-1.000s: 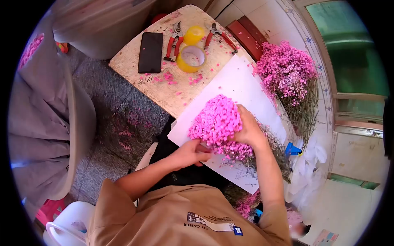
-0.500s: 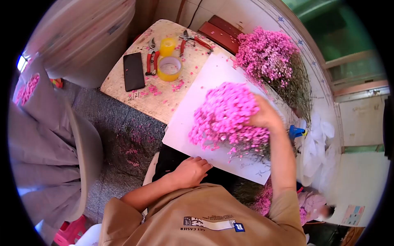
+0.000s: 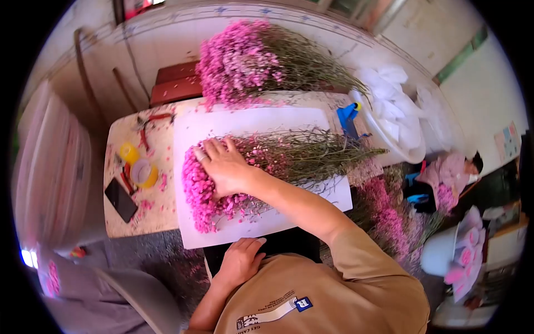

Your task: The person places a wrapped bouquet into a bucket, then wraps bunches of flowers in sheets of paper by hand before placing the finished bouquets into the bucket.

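At the left end of the table (image 3: 115, 136), a dark phone (image 3: 120, 200) lies flat beside the large tape roll (image 3: 149, 180), with a small yellow roll (image 3: 128, 152) next to it. One pair of pruners (image 3: 159, 117) lies spread near the back edge; the red handle of another (image 3: 125, 179) shows between phone and tape. They sit off the paper, probably so they stay reachable without crowding the flowers.

The pink bunch (image 3: 196, 186) lies on its side on white paper (image 3: 192, 238), heads left and stems right, likely so the blooms rest on a clean, smooth surface. The right hand (image 3: 225, 168) lies over the heads, its visible fingers spread rather than clenched, seemingly steadying or patting them level; the thumb is hard to make out. Behind, against the wall, lies a second bunch (image 3: 239, 64), apparently set aside from the working space. The left hand (image 3: 240, 260) rests at the lap, off the flowers, fingers loosely bent and grasping nothing visible.

Farther right are a blue tool (image 3: 348, 118), white plastic (image 3: 389, 103) heaped in a tub (image 3: 389, 149), and another person (image 3: 445, 173) beside pink flowers.
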Demonstrator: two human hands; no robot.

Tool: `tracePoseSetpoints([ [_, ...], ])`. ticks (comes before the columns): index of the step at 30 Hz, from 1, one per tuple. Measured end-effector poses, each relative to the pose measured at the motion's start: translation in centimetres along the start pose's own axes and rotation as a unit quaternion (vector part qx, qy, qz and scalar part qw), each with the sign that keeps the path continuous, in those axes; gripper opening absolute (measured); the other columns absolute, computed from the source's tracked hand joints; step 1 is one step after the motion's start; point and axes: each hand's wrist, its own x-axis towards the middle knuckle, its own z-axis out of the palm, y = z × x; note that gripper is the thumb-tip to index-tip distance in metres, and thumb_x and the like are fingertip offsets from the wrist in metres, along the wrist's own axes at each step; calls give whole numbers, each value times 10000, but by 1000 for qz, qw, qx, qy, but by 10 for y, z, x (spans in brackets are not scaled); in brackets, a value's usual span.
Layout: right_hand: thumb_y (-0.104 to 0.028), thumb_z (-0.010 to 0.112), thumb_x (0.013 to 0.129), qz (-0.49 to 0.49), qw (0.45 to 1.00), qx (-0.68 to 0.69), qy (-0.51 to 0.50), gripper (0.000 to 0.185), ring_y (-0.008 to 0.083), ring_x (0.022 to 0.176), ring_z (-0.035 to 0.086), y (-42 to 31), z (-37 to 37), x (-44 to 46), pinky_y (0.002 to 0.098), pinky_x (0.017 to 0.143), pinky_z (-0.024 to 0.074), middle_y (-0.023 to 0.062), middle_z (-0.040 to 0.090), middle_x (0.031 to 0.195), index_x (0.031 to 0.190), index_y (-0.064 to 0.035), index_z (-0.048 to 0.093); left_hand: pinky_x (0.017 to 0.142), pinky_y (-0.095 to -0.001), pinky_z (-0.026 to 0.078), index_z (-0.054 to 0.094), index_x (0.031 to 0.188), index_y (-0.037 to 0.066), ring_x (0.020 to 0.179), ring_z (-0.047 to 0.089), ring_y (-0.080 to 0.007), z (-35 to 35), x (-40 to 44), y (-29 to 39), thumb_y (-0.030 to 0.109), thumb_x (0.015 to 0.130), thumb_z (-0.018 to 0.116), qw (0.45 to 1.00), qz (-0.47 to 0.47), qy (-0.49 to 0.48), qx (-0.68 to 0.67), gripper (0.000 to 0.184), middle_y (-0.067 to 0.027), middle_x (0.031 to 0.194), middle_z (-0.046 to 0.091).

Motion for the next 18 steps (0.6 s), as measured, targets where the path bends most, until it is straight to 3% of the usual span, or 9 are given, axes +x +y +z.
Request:
tracePoseSetpoints([
  [4, -525, 885, 693, -87, 980, 83, 161, 1219, 402, 1513, 295, 13, -27, -52, 600, 1229, 222, 285, 336, 1596, 1586, 19, 259, 844, -462, 549, 681, 1176, 5, 962, 664, -402, -7, 15, 9, 70, 817, 778, 1000, 1, -15, -12, 377, -199, 1023, 700],
  [5, -523, 844, 753, -120, 964, 117, 208, 1098, 371, 1490, 340, 20, -32, -71, 566, 1213, 262, 255, 364, 1592, 1568, -2, 325, 838, -456, 548, 683, 1166, 9, 960, 663, -403, -8, 22, 12, 46, 811, 782, 1000, 5, -19, -17, 370, -201, 1017, 699],
  [8, -287, 819, 868, -195, 872, 290, 342, 546, 337, 1126, 685, 47, -40, -140, 474, 970, 537, 189, 694, 1243, 1329, -48, 647, 830, -452, 546, 685, 1155, 6, 944, 663, -408, -17, 54, 33, 38, 815, 781, 999, 38, -30, -17, 355, -203, 1010, 697],
  [10, -135, 781, 904, -123, 826, 382, 396, 252, 243, 864, 754, 80, -28, -185, 358, 751, 604, 137, 766, 991, 1134, -37, 746, 813, -450, 544, 689, 1145, 5, 914, 662, -407, -19, 81, 48, 27, 820, 775, 997, 73, -28, -18, 337, -200, 979, 692],
  [12, -83, 726, 939, 32, 762, 439, 475, 134, 176, 807, 750, 127, 7, -225, 286, 676, 595, 122, 769, 924, 1050, -13, 756, 795, -452, 540, 692, 1145, 5, 893, 659, -404, -18, 111, 66, 25, 828, 768, 992, 112, -61, -14, 327, -199, 949, 687],
  [13, -75, 686, 969, 115, 682, 536, 484, 137, 141, 808, 726, 151, 26, -244, 269, 689, 589, 101, 757, 927, 1071, -1, 740, 768, -457, 530, 693, 1136, 6, 863, 649, -389, -15, 127, 78, 15, 825, 761, 989, 132, -62, -5, 318, -184, 923, 683],
  [15, -88, 652, 997, 241, 587, 537, 556, 147, 107, 730, 658, 204, 68, -278, 260, 674, 546, 57, 714, 868, 1096, -10, 728, 760, -459, 527, 695, 1127, 10, 853, 645, -381, -3, 165, 102, 13, 822, 759, 980, 181, -75, 14, 311, -175, 910, 682],
  [16, -107, 668, 991, 315, 598, 485, 554, 167, 111, 778, 665, 227, 93, -294, 261, 719, 535, 41, 713, 877, 1109, -4, 726, 751, -461, 524, 697, 1117, 13, 844, 640, -373, 6, 186, 113, 12, 820, 757, 970, 228, -81, 31, 304, -165, 897, 681],
  [18, -115, 699, 949, 397, 634, 365, 555, 193, 178, 851, 698, 255, 130, -318, 339, 766, 561, 93, 738, 960, 1108, -8, 720, 743, -465, 521, 698, 1058, 24, 819, 633, -362, 35, 229, 128, 27, 823, 743, 956, 284, -67, 39, 239, -146, 855, 671],
])
